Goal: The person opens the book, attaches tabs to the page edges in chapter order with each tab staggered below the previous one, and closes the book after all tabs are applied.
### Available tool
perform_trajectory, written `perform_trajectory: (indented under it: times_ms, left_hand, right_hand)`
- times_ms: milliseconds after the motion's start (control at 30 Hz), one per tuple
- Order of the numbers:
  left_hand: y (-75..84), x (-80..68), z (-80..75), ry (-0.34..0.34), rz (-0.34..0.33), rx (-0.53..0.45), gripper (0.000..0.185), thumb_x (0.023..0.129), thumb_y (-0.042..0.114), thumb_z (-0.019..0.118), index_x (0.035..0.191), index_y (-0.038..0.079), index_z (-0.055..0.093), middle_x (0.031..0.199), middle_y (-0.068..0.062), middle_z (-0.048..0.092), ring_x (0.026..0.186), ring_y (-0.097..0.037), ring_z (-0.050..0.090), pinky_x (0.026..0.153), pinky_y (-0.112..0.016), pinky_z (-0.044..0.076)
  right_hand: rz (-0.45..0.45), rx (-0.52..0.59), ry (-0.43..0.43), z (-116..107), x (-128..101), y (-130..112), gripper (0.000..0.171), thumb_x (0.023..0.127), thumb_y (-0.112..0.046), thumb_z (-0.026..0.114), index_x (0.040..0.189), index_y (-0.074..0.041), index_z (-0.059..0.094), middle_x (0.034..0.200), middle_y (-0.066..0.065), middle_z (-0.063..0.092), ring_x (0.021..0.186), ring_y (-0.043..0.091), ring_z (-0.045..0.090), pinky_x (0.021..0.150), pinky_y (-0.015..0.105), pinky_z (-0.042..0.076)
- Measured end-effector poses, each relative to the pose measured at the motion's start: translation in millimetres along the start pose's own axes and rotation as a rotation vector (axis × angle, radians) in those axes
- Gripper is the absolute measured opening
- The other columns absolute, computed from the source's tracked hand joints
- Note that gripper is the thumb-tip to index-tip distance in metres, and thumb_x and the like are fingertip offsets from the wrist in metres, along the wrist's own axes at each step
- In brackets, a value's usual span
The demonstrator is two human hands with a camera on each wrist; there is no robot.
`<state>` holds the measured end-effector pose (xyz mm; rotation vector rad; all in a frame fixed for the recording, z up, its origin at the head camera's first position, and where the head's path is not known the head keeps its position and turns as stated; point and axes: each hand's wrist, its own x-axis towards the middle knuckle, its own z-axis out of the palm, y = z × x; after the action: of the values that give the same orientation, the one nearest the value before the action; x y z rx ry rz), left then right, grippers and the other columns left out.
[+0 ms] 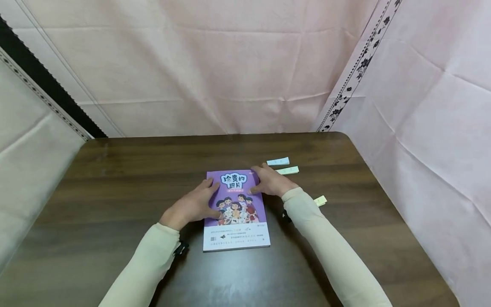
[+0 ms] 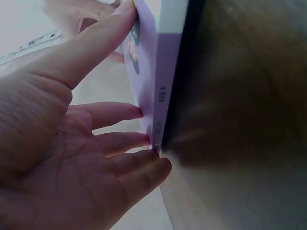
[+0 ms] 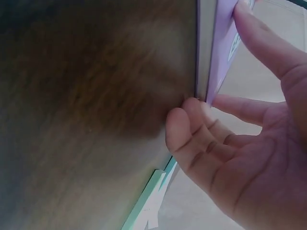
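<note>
Pink creased cloth hangs behind and beside a dark wooden surface [image 1: 115,179]. At its middle lies a purple paperback book [image 1: 238,221], closed, cover up, with cartoon figures and Chinese lettering. The left hand [image 1: 193,204] rests against the book's left edge, fingertips [image 2: 144,112] touching the spine and thumb laid on the cover, its grip straight-fingered and closed round nothing. The right hand [image 1: 272,181] meets the upper right corner, fingers [image 3: 192,120] at the page edge, thumb on the cover, grip loosely spread. Three paper slips lie just right of the book: pale blue [image 1: 278,161], green [image 1: 287,170], yellow [image 1: 320,200].
</note>
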<state>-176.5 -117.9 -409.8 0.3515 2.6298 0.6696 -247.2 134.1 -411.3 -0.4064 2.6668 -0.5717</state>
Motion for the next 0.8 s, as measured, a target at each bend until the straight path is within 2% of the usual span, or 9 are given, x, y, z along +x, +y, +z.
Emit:
perform_trajectory:
  times_ms: [100, 267, 400, 533, 633, 800]
  left_hand:
    - [0.9, -3.2, 2.3, -0.009, -0.022, -0.014, 0.104, 0.088, 0.031, 0.088, 0.167, 0.006, 0.026, 0.176, -0.019, 0.007, 0.162, -0.039, 0.005, 0.126, -0.061, 0.021]
    - [5.3, -3.6, 5.4, 0.003, -0.019, -0.049, 0.101, 0.090, 0.026, 0.087, 0.166, 0.003, 0.024, 0.176, -0.020, 0.005, 0.162, -0.038, 0.003, 0.127, -0.059, 0.019]
    - [7.6, -5.8, 6.2, 0.023, -0.025, -0.059, 0.097, 0.091, 0.021, 0.085, 0.165, -0.001, 0.025, 0.175, -0.022, 0.005, 0.162, -0.040, 0.004, 0.126, -0.059, 0.020]
    - [7.6, -11.3, 4.8, 0.045, -0.045, -0.056, 0.094, 0.091, 0.017, 0.084, 0.163, -0.006, 0.027, 0.174, -0.025, 0.006, 0.161, -0.043, 0.005, 0.125, -0.059, 0.021]
    - [9.8, -13.4, 6.1, 0.062, -0.052, -0.052, 0.094, 0.091, 0.018, 0.085, 0.162, -0.007, 0.028, 0.174, -0.027, 0.007, 0.160, -0.044, 0.006, 0.124, -0.061, 0.022]
    - [18.3, -10.2, 13.8, 0.062, -0.041, -0.032, 0.092, 0.093, 0.022, 0.084, 0.160, -0.010, 0.030, 0.173, -0.028, 0.010, 0.160, -0.046, 0.008, 0.124, -0.062, 0.024]
  right_hand:
    - [-0.009, 0.010, -0.009, 1.7, 3.4, -1.0, 0.091, 0.092, -0.036, 0.084, 0.163, -0.006, 0.037, 0.172, 0.027, 0.019, 0.159, 0.041, 0.022, 0.124, 0.055, 0.033]
    - [-0.014, -0.026, 0.025, 1.3, 2.9, -2.7, 0.089, 0.091, -0.035, 0.085, 0.161, -0.005, 0.039, 0.168, 0.029, 0.025, 0.156, 0.043, 0.030, 0.121, 0.055, 0.037]
    - [-0.023, -0.101, 0.056, -2.1, 1.2, -9.7, 0.086, 0.091, -0.035, 0.085, 0.159, -0.005, 0.040, 0.163, 0.028, 0.031, 0.150, 0.042, 0.036, 0.117, 0.055, 0.043]
    - [-0.079, -0.220, 0.111, -1.9, 1.0, -20.6, 0.079, 0.089, -0.037, 0.087, 0.148, -0.003, 0.046, 0.147, 0.024, 0.046, 0.133, 0.039, 0.047, 0.109, 0.055, 0.046]
    - [-0.100, -0.307, 0.167, 0.2, -0.5, -24.6, 0.076, 0.087, -0.041, 0.088, 0.141, -0.004, 0.049, 0.139, 0.020, 0.051, 0.127, 0.038, 0.047, 0.105, 0.057, 0.044]
    - [-0.071, -0.358, 0.199, 3.5, -6.4, -18.2, 0.077, 0.086, -0.043, 0.089, 0.141, -0.004, 0.051, 0.136, 0.018, 0.052, 0.125, 0.036, 0.046, 0.102, 0.056, 0.044]
